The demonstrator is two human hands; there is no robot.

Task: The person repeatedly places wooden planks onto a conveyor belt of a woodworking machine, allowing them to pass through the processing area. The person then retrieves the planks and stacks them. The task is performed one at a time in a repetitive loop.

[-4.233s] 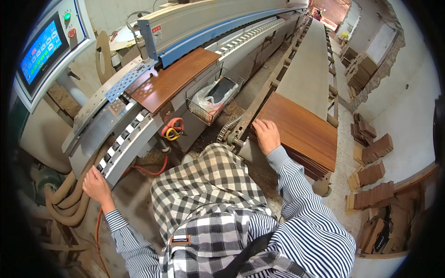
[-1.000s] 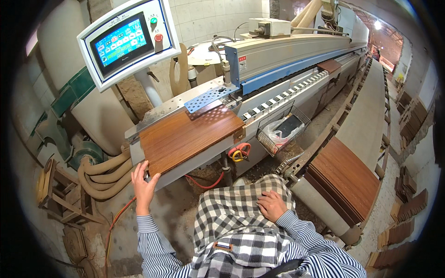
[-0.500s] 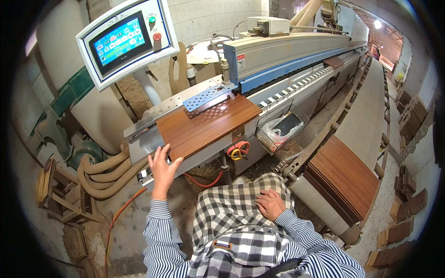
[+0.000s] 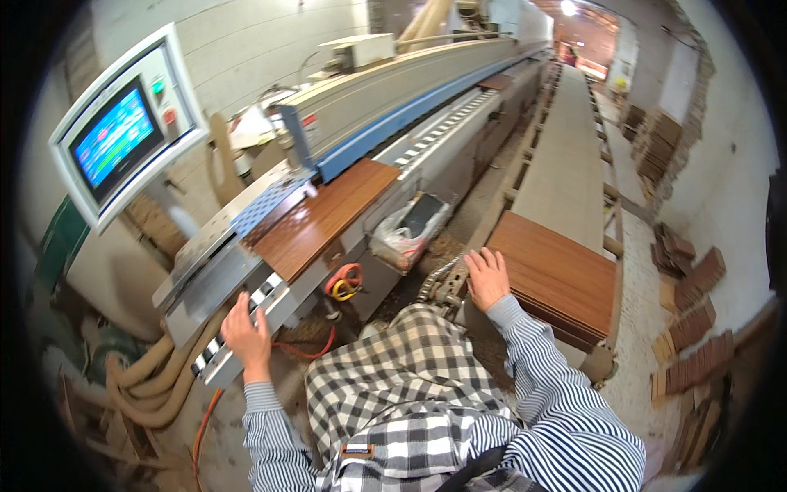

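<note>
A brown wood-grain board (image 4: 328, 217) lies on the edge-banding machine (image 4: 365, 127), partly beside a perforated blue plate (image 4: 258, 213). My left hand (image 4: 246, 336) has its fingers apart and holds nothing; it is at the striped roller rail (image 4: 273, 291), behind the board's near end. My right hand (image 4: 488, 279) is open, raised beside the near left corner of a stack of similar boards (image 4: 553, 266) on the roller conveyor (image 4: 566, 139). Whether its fingertips touch the stack I cannot tell.
A control panel (image 4: 115, 135) stands at left, hoses (image 4: 147, 394) below it. Red-handled scissors (image 4: 344, 279) hang under the machine beside a basket with a bag (image 4: 398, 242). Board piles (image 4: 689, 361) line the right wall. A person (image 4: 571, 57) is far down the room.
The board has moved forward along the machine, away from my left hand. My right hand has risen from my checked apron to the stack. My view has turned rightward.
</note>
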